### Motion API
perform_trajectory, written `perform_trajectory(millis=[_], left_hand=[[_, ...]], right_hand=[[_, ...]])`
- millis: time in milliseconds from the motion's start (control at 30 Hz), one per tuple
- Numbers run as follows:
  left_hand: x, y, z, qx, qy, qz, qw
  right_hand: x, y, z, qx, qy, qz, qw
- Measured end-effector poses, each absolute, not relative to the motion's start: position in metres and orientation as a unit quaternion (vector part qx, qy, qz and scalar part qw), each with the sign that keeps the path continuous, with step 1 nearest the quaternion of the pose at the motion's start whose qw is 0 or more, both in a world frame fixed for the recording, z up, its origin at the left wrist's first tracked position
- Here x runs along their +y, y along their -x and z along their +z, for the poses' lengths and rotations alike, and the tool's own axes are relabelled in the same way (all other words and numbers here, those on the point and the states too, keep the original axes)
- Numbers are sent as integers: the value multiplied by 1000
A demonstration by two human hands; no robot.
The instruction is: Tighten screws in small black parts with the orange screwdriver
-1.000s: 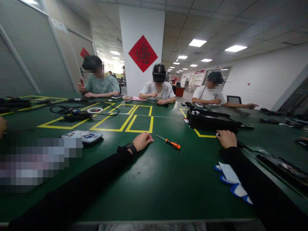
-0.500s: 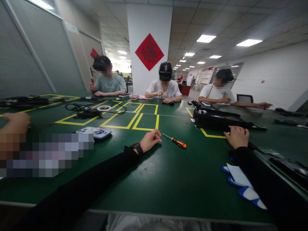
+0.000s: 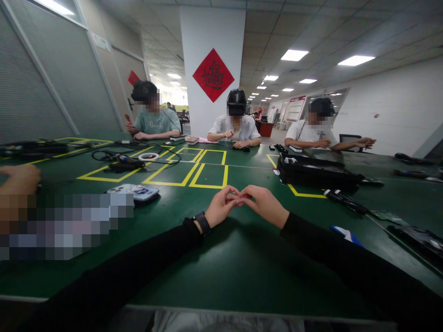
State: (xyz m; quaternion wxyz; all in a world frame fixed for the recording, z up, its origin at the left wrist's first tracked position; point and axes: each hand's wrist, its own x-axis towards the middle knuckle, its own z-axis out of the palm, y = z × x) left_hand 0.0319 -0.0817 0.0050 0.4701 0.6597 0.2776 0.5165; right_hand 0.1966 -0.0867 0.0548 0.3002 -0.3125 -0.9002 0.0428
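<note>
Spreading across the view, the green bench [image 3: 214,276] bears yellow tape outlines [image 3: 226,175], with a white pillar [image 3: 194,27] and three seated people [image 3: 236,127] beyond it. Two black sleeves [image 3: 138,258] slant inward from the near corners. A long black tray [image 3: 311,173] rests past the right hand [image 3: 268,205], to its right, and a pale patterned case [image 3: 134,192] lies left of the left hand [image 3: 218,210]. Both hands meet mid-bench, wrists angled toward each other. Their fingers [image 3: 246,192] are bent and drawn narrow, tips touching; whether something small sits between them, I cannot tell.
</note>
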Motion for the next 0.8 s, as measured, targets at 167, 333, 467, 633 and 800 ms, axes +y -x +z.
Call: perform_trajectory(millis=[167,333,467,633,800], left_hand=[[-81,-30,9,274,-655,538,455],[-82,-29,9,296,-728,477,393],[-74,-11,11,362,-818,404,189],[-47,16,1,386,-887,254,-12],[-31,23,-15,427,-867,258,-20]], right_hand=[[-82,-197,57,-883,297,133,338],[-74,-215,67,-897,302,87,311],[-36,-301,65,-841,453,-46,292],[-13,-446,25,-635,682,-263,249],[-20,-507,-3,-562,730,-321,218]])
